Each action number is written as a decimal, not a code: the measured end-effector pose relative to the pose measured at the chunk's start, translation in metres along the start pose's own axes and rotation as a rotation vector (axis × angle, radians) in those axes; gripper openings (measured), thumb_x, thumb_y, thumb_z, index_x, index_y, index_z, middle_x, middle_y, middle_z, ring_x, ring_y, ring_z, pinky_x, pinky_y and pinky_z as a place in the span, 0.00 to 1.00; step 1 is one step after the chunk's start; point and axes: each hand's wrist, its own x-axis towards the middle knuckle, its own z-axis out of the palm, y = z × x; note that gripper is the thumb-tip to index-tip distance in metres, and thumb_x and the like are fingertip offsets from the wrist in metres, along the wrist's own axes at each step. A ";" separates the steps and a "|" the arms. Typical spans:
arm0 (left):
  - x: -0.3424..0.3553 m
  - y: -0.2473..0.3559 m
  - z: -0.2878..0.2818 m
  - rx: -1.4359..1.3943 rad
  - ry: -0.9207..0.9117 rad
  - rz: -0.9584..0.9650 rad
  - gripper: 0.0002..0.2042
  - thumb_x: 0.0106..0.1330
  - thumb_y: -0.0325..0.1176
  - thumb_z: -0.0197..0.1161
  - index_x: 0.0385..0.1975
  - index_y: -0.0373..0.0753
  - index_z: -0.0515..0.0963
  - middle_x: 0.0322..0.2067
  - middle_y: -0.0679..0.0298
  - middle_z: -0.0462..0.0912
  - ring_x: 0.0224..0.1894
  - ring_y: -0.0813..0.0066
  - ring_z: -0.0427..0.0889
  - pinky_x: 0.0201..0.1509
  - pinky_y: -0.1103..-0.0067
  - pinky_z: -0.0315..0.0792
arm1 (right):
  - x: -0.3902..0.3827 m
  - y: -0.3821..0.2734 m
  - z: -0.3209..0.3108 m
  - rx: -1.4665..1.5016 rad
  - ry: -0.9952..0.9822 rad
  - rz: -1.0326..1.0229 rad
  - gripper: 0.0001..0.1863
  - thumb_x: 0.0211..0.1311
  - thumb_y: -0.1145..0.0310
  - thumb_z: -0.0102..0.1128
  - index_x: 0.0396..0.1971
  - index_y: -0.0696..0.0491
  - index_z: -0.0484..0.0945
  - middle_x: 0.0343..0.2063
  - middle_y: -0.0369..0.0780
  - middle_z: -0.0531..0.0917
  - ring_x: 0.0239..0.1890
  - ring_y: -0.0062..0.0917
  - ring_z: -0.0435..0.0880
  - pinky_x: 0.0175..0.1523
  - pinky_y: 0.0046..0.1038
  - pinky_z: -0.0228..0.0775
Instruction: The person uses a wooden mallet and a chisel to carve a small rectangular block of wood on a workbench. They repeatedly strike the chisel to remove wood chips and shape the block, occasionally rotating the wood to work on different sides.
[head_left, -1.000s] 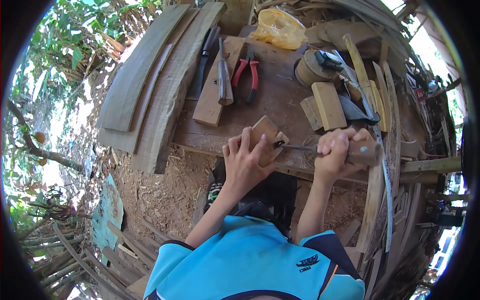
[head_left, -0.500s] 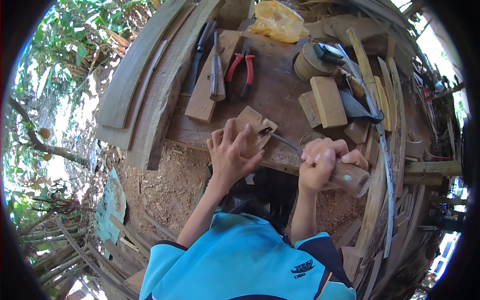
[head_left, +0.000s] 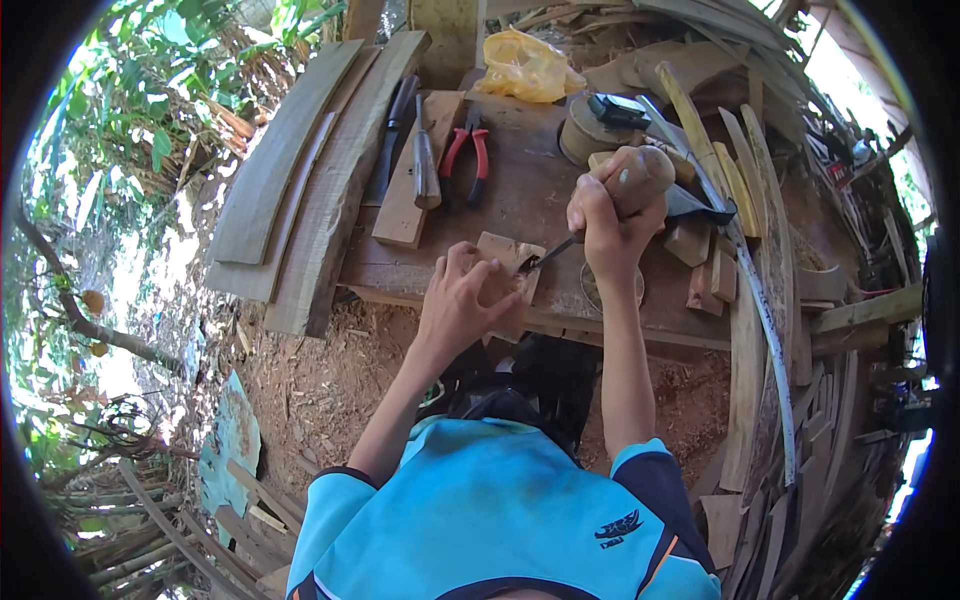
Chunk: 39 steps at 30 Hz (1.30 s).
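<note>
The person's blue shirt fills the lower edge, and beyond it the ground is strewn with wood shavings. A blue-green sheet lies off to the left.

At the near edge of the table, the left hand is partly open, its fingers spread over a wooden block and holding it there. The block has a dark hollow at its right side. The right hand is closed firmly around the thick wooden handle of a narrow-bladed tool; the handle is raised up and to the right, and the blade slants down to the left with its tip at the hollow.

Farther along, a short plank lies left of the block, with a slim tool resting on it. Red-handled pliers lie just right of the plank, and a knife lies to its left, beside long boards. Small wood pieces sit to the right. Toward the back stand a round wooden piece with a dark object on top, and a crumpled yellow plastic bag.
</note>
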 end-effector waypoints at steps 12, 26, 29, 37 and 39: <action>0.042 -0.022 0.015 -0.123 -0.130 0.252 0.18 0.48 0.38 0.59 0.41 0.43 0.74 0.44 0.61 0.72 0.52 0.61 0.65 0.56 0.69 0.55 | 0.013 -0.006 0.011 0.017 0.105 -0.082 0.09 0.48 0.79 0.56 0.27 0.55 0.66 0.16 0.31 0.71 0.13 0.10 0.68 0.18 0.13 0.61; 0.030 -0.017 0.020 -0.175 -0.041 0.131 0.25 0.42 0.43 0.63 0.42 0.40 0.71 0.44 0.61 0.71 0.52 0.63 0.65 0.56 0.70 0.54 | 0.029 0.002 0.049 -0.222 -0.166 -0.058 0.09 0.45 0.75 0.55 0.29 0.57 0.67 0.15 0.33 0.70 0.19 0.14 0.68 0.25 0.20 0.62; 0.024 -0.014 0.021 -0.079 -0.035 0.073 0.29 0.42 0.47 0.65 0.45 0.38 0.69 0.46 0.60 0.71 0.53 0.62 0.64 0.58 0.70 0.53 | 0.032 0.008 0.056 -0.253 -0.393 -0.091 0.11 0.43 0.74 0.55 0.29 0.57 0.68 0.15 0.35 0.70 0.19 0.15 0.67 0.25 0.22 0.63; 0.018 -0.012 0.022 -0.149 -0.040 0.029 0.29 0.45 0.46 0.66 0.46 0.37 0.68 0.47 0.55 0.70 0.53 0.60 0.64 0.56 0.69 0.56 | 0.019 0.015 0.071 -0.155 -0.772 -0.149 0.11 0.42 0.72 0.57 0.28 0.58 0.67 0.14 0.38 0.70 0.16 0.23 0.67 0.24 0.24 0.61; 0.014 -0.013 0.011 -0.360 -0.001 0.029 0.29 0.46 0.42 0.66 0.47 0.35 0.67 0.46 0.55 0.70 0.53 0.62 0.65 0.55 0.69 0.58 | 0.015 0.011 0.068 -0.182 -0.798 -0.171 0.11 0.44 0.71 0.58 0.28 0.58 0.68 0.16 0.39 0.70 0.17 0.26 0.67 0.25 0.23 0.60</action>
